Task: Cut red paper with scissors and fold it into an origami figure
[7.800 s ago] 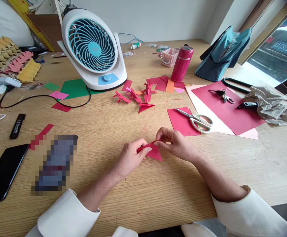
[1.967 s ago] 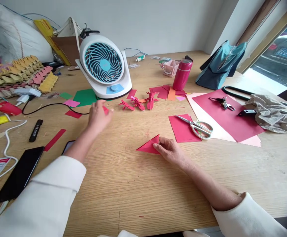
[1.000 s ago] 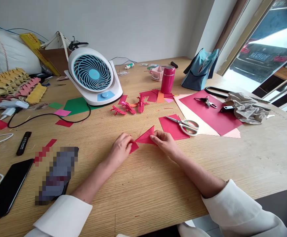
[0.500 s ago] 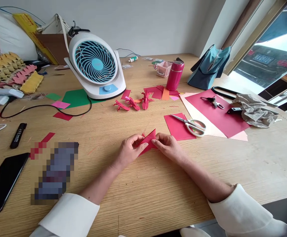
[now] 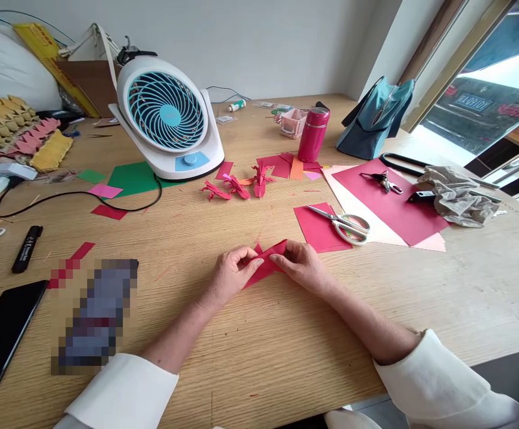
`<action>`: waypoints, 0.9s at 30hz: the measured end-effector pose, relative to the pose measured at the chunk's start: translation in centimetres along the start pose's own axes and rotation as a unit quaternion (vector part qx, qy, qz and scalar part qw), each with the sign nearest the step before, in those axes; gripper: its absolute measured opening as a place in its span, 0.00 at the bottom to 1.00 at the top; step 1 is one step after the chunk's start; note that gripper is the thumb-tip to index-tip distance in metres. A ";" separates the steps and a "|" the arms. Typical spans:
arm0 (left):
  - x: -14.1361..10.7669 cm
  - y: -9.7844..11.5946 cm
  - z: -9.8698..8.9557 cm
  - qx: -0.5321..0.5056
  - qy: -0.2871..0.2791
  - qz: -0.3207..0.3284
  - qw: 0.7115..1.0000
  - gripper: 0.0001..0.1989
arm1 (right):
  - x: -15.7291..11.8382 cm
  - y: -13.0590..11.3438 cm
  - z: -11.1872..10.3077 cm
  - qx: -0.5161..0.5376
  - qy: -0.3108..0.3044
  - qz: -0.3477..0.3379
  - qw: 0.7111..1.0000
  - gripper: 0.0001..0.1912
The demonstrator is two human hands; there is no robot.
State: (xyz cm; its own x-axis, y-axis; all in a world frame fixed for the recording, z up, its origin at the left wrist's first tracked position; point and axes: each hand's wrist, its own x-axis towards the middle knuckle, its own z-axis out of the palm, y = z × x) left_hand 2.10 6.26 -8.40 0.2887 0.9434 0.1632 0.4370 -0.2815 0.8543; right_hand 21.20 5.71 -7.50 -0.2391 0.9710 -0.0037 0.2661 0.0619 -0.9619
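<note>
A partly folded piece of red paper (image 5: 266,264) is held just over the wooden table between my two hands. My left hand (image 5: 236,268) pinches its left side, thumb on top and fingers curled behind. On the other side my right hand (image 5: 301,262) grips the upper right edge with thumb and fingers. Parts of the folds are hidden behind the fingers. Beyond the hands stand several small red folded-paper figures (image 5: 240,186). To the right, scissors (image 5: 346,226) with white handles lie across a stack of red paper squares (image 5: 315,232).
A white fan (image 5: 167,119) stands at the back left, its black cable curving across the table. Behind the figures is a magenta flask (image 5: 313,134), with a blue bag (image 5: 375,122) beside it. Large paper sheets (image 5: 387,202) lie right; a black phone (image 5: 6,333) and marker (image 5: 27,249) left.
The red paper's upright point has tipped down, and the sheet now lies flatter and longer between my hands. Both hands keep their grip. The camera view has shifted slightly.
</note>
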 end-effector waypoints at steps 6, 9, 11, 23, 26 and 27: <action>0.3 -0.4 -0.5 -0.036 -0.008 -0.003 0.999 0.10 | 0.4 0.5 -0.6 0.087 0.015 0.015 0.996 0.17; 0.3 -0.2 -0.8 -0.030 -0.017 0.005 0.999 0.10 | 0.6 0.5 -0.9 0.133 0.025 0.026 0.990 0.20; 0.3 -0.3 -1.0 -0.020 -0.015 0.007 1.000 0.10 | 0.6 0.4 -1.1 0.141 0.019 0.033 0.989 0.20; -0.1 0.2 -0.6 0.036 -0.007 0.040 0.999 0.10 | 1.0 -0.2 -3.6 0.070 0.113 -0.040 0.990 0.18; -0.2 0.4 -0.5 0.063 -0.005 0.069 0.996 0.07 | 1.1 -0.1 -5.3 -0.117 0.250 -0.129 0.952 0.14; -0.1 0.4 -0.4 0.069 -0.006 0.075 0.995 0.07 | 1.1 -0.1 -5.9 -0.204 0.287 -0.163 0.922 0.12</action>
State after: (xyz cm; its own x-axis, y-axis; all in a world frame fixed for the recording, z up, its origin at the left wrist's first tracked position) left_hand 1.84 6.11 -7.89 0.3691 0.8868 0.2783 0.5001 -0.4418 0.7448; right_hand 26.40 8.18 -5.83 0.1350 0.8403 0.5251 0.6243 0.3394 -0.7036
